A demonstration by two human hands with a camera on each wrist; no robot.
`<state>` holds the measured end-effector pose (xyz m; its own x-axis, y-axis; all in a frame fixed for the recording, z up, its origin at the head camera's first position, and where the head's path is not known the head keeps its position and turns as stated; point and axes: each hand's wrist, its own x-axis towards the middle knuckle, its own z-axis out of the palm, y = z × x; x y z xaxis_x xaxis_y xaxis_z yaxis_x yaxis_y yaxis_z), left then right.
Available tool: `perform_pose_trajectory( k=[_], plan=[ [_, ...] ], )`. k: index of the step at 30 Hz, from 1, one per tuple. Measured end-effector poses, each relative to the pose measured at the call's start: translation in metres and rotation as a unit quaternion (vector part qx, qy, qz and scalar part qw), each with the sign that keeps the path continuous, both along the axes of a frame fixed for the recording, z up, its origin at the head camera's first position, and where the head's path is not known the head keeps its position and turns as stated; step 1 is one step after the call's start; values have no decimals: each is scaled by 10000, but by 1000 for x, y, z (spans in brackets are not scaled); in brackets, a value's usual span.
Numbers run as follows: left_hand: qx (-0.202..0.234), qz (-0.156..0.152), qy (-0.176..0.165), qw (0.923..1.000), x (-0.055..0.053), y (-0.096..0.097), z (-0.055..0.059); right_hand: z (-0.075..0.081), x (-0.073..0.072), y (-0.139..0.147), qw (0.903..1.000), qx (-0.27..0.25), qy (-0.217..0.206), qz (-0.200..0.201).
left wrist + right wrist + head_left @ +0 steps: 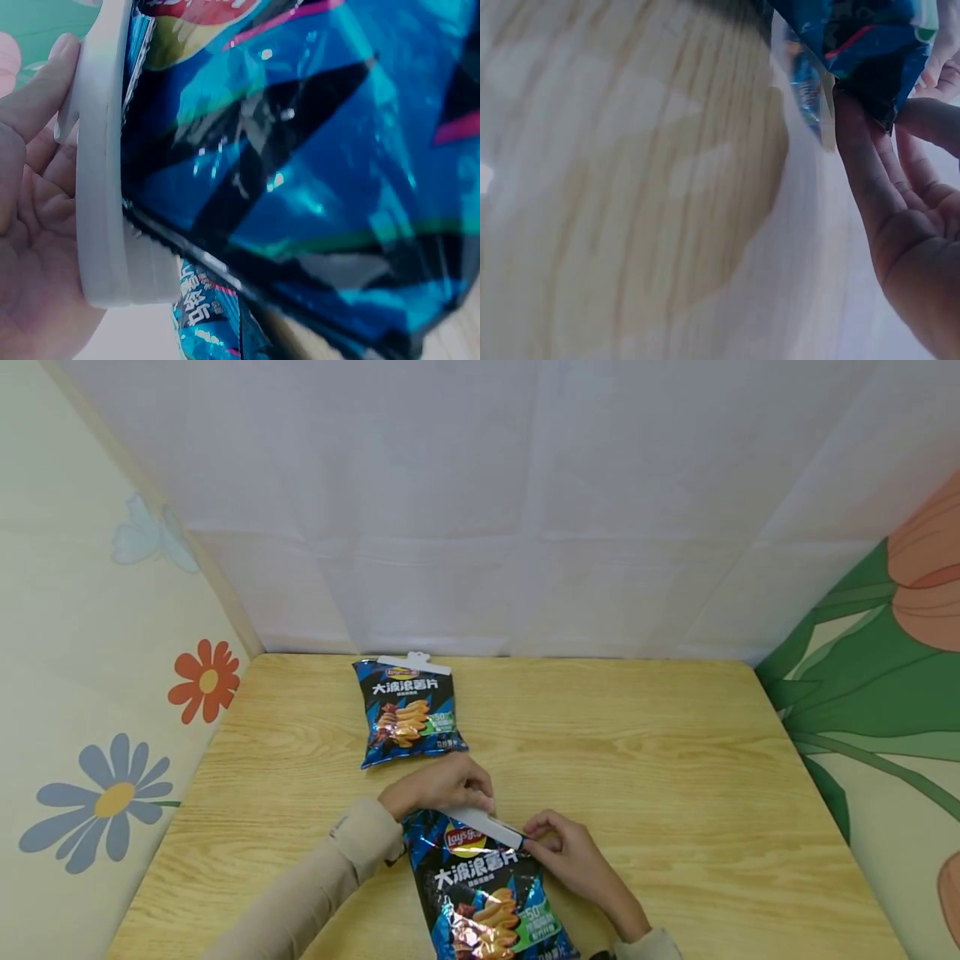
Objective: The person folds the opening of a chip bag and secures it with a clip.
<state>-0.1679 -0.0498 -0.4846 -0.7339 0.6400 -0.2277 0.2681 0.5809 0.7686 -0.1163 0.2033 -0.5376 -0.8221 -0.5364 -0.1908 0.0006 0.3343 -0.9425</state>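
A black and blue chip bag (480, 893) lies at the table's near side, its printed front facing up. Along its top edge sits a white bag clip (483, 825). My left hand (442, 783) grips the clip near its left end. In the left wrist view, the long white bar of the clip (101, 165) runs beside the bag's crimped edge, with fingers on its far side. My right hand (573, 856) pinches the bag's top right corner, at the clip's right end. The right wrist view shows that blue corner (885, 82) between thumb and fingers.
Farther back on the wooden table (637, 743), a second chip bag (408, 714) lies flat with a white clip (415, 663) across its top. A white curtain (525, 510) hangs behind the table, and flower-printed panels (112, 693) stand at both sides.
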Motion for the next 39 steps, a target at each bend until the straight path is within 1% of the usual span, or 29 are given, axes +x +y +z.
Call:
perform_pose_trajectory(
  k=[5,10,18,26,35,39],
  plan=[
    [128,-7,8,9999,2,5,-5,2,0,-1,9997,186,-66,-124],
    [209,88,-1,9997,4,7,-6,3,1,-2,9992,217,-25,-327],
    [177,76,7,9998,7,9,-9,5,4,-3,9973,239,96,-686],
    [205,200,24,9996,8,11,-9,8,4,-2,9968,232,111,-763],
    [285,102,141,9994,7,16,-14,12,3,-1,9967,-1,78,-812],
    [256,131,102,9995,7,16,-15,12,3,-2,9960,118,25,-888]
  ],
)
